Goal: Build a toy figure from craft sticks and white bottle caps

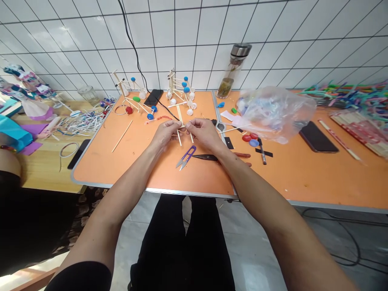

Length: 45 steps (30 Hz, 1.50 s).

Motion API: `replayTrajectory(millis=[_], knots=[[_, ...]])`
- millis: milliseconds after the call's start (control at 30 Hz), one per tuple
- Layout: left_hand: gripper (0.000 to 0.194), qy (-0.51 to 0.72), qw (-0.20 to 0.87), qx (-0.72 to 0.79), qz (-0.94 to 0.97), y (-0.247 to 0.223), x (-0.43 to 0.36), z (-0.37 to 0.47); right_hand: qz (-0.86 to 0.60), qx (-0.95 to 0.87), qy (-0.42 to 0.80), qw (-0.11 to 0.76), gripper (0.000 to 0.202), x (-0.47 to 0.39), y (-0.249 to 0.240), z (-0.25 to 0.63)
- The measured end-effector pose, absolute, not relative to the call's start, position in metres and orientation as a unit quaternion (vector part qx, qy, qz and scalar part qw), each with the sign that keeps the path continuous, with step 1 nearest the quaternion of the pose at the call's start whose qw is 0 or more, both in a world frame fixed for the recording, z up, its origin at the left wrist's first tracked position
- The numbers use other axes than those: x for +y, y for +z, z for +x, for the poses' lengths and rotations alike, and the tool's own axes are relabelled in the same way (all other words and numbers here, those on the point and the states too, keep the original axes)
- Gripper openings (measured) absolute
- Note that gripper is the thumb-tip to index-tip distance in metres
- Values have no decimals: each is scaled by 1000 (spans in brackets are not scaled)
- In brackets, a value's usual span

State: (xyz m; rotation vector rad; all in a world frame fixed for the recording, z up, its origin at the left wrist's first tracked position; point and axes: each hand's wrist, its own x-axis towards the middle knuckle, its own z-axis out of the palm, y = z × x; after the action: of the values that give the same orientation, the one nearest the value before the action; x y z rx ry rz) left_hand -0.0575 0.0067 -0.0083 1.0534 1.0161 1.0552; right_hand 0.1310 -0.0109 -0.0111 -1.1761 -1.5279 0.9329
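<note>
My left hand (pixel 168 132) and my right hand (pixel 200 131) meet over the orange table, both pinching crossed wooden sticks (pixel 180 140) between the fingertips. The sticks stick out above and below the fingers; where they cross is partly hidden. Just below lie purple-handled snips (pixel 187 157) and dark-jawed pliers (pixel 206 157), whose red handles pass partly under my right wrist. Behind my hands stands a stick frame (pixel 172 84) with blue and white round pieces. Another stick frame (pixel 121 89) with red, green and blue pieces is at the back left. A loose stick (pixel 122 136) lies left of my left hand.
A glass bottle (pixel 226 83) stands by the tiled wall, with a plastic bag (pixel 273 115) to its right. Phones, red and blue pieces, a pen (pixel 262 151) and stick packs (pixel 360 129) lie rightward. Another person's arm (pixel 9 163) shows at the far left.
</note>
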Motion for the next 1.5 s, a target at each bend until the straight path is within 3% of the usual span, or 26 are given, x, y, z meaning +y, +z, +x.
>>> replayTrajectory(millis=[367,700,933,1200,1500], knots=[[35,468,589,449,482,-9,4,-56,-484,-619,403,470,50,-12,-10,136],[32,451,599,455,480,-12,6,-54,-495,-603,390,489,25,-13,-10,133],[23,447,600,447,491,-10,2,-54,-496,-602,391,489,34,-15,-9,132],[26,451,598,440,495,-10,2,-56,-488,-605,399,487,38,-16,-12,130],[21,453,583,446,506,-9,0,-54,-486,-599,402,493,32,-12,-15,130]])
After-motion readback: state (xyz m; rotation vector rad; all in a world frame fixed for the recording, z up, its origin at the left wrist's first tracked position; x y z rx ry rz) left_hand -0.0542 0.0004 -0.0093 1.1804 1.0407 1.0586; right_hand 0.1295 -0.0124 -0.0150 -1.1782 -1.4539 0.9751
